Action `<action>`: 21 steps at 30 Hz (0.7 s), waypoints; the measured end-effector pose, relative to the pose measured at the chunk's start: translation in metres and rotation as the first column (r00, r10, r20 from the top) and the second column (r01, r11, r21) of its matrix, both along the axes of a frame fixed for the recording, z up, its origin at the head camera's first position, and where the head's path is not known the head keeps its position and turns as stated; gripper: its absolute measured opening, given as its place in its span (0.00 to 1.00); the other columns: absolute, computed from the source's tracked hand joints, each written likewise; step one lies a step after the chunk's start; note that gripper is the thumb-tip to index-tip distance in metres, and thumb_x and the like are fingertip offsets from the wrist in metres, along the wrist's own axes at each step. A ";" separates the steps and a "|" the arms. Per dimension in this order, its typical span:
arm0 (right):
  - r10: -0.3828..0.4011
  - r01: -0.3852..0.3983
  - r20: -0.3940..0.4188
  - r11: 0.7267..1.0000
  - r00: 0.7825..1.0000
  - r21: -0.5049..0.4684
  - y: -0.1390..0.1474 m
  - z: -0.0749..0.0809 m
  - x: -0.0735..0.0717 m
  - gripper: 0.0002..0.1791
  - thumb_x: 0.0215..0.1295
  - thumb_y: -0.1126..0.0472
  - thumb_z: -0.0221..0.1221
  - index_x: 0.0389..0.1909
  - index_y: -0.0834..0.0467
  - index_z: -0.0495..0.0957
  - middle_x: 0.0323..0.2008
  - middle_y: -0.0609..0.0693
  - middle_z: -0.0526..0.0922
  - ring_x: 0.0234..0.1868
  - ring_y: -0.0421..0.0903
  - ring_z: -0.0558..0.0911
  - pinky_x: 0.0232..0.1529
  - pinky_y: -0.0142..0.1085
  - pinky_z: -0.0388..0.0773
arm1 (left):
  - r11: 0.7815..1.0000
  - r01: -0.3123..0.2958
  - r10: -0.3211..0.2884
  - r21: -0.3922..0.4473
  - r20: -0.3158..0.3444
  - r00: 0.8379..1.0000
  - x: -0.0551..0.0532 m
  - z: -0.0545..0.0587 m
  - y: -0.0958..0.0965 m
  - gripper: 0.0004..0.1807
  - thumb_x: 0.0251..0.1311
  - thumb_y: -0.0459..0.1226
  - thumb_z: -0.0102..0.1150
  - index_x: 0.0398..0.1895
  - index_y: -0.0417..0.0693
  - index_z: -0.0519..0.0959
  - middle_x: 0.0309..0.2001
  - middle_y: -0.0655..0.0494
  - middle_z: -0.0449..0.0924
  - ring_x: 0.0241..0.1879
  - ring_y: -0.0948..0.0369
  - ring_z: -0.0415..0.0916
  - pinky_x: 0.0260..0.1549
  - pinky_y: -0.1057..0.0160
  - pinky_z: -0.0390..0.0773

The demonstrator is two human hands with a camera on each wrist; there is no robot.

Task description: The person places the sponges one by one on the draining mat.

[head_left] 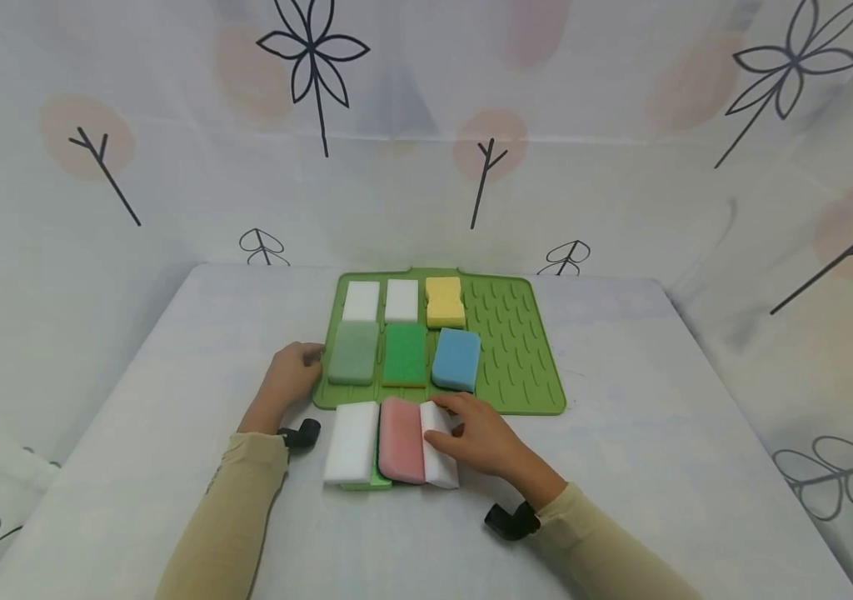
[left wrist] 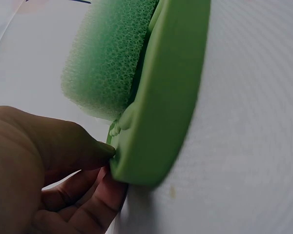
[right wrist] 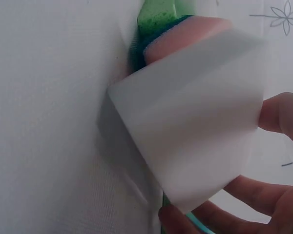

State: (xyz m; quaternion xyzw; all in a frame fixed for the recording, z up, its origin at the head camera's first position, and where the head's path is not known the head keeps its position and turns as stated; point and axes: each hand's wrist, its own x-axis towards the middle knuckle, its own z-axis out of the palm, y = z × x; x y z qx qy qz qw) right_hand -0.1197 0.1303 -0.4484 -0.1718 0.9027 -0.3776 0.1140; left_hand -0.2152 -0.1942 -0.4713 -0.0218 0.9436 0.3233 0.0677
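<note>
At the near left corner of a green silicone mat (head_left: 516, 358), my left hand (head_left: 293, 375) pinches the edge, thumb above and fingers below, as the left wrist view shows. My right hand (head_left: 482, 437) holds a white sponge (right wrist: 195, 112) by its edges, thumb on one side and fingertips on the other. That sponge leans in front of the mat, beside a pink sponge (head_left: 401, 442) with a dark blue backing. Left of the pink one lies another white sponge (head_left: 351, 446), overlapping a bright green piece (head_left: 368, 484) that is mostly hidden.
On the mat lie two white sponges (head_left: 361, 301) (head_left: 401, 300), a yellow sponge (head_left: 445, 302), a pale green sponge (head_left: 354, 354), a green scouring sponge (head_left: 405, 354) and a blue sponge (head_left: 456, 358). A patterned cloth backdrop (head_left: 396, 192) surrounds the white table (head_left: 621, 467).
</note>
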 end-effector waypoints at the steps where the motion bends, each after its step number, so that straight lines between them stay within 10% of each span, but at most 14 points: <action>1: -0.004 0.004 0.002 1.000 1.000 -0.007 0.000 0.000 0.000 0.31 0.61 0.44 0.62 0.63 0.51 0.72 0.55 0.48 0.77 0.48 0.42 0.80 0.41 0.33 0.81 | 1.000 -0.002 0.002 0.000 0.002 1.000 0.000 0.000 0.000 0.26 0.64 0.35 0.44 0.66 0.41 0.70 0.60 0.40 0.73 0.60 0.45 0.70 0.60 0.45 0.71; 21: -0.043 0.043 0.000 0.999 0.999 -0.032 0.006 0.022 -0.002 0.31 0.59 0.47 0.64 0.63 0.49 0.72 0.60 0.47 0.76 0.51 0.48 0.79 0.39 0.37 0.82 | 1.000 0.010 -0.010 0.000 -0.012 1.000 0.000 0.001 -0.002 0.26 0.63 0.35 0.44 0.66 0.41 0.70 0.59 0.41 0.74 0.60 0.46 0.71 0.60 0.45 0.71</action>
